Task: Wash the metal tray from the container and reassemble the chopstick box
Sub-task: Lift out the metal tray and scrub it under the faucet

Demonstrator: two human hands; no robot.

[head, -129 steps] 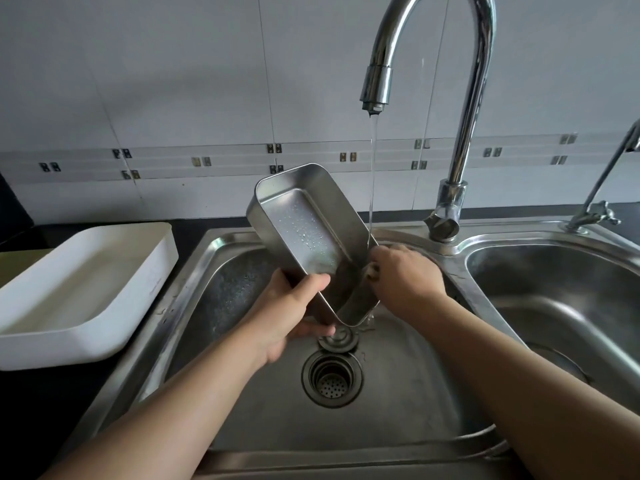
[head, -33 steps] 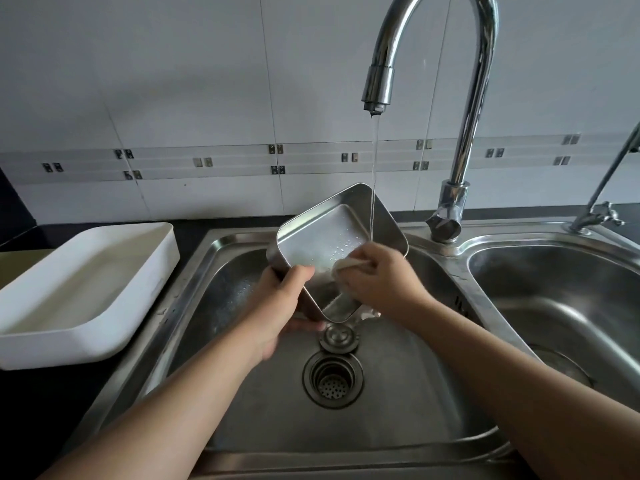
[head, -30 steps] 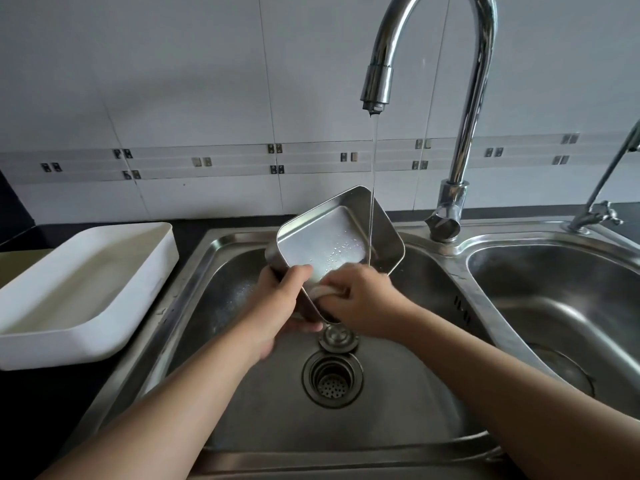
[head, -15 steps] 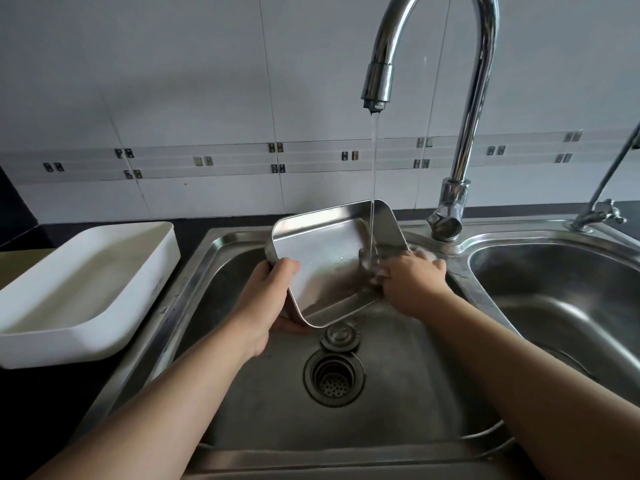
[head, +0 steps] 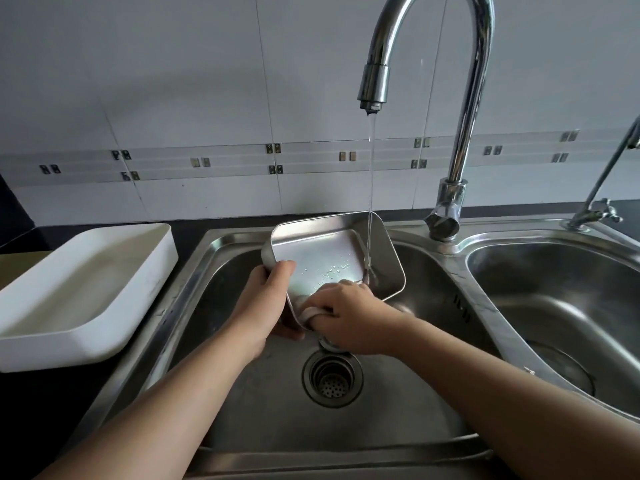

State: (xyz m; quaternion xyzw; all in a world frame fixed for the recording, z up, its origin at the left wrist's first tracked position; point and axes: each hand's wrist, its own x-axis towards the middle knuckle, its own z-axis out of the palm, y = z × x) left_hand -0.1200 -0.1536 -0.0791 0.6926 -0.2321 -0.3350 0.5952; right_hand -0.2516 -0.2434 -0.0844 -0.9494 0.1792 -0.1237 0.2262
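Observation:
The rectangular metal tray [head: 332,251] is held tilted over the left sink basin [head: 214,292], its open side facing me, with water drops on its floor. My left hand [head: 263,306] grips its left rim, thumb inside. My right hand [head: 349,317] presses a small white cloth [head: 310,311] against the tray's near corner. A thin water stream [head: 370,185] from the faucet [head: 460,133] lands on the right side of the tray's floor. The white plastic container [head: 86,282] sits on the dark counter to the left of the sink.
The drain strainer [head: 332,377] lies below the hands, with a plug partly hidden under my right hand. A second basin [head: 554,306] is on the right, with a small tap [head: 602,202] behind it. A tiled wall stands behind the sink.
My right hand has slid with the cloth from the tray's right edge to its near-left corner. The tray has turned slightly and stays under the stream.

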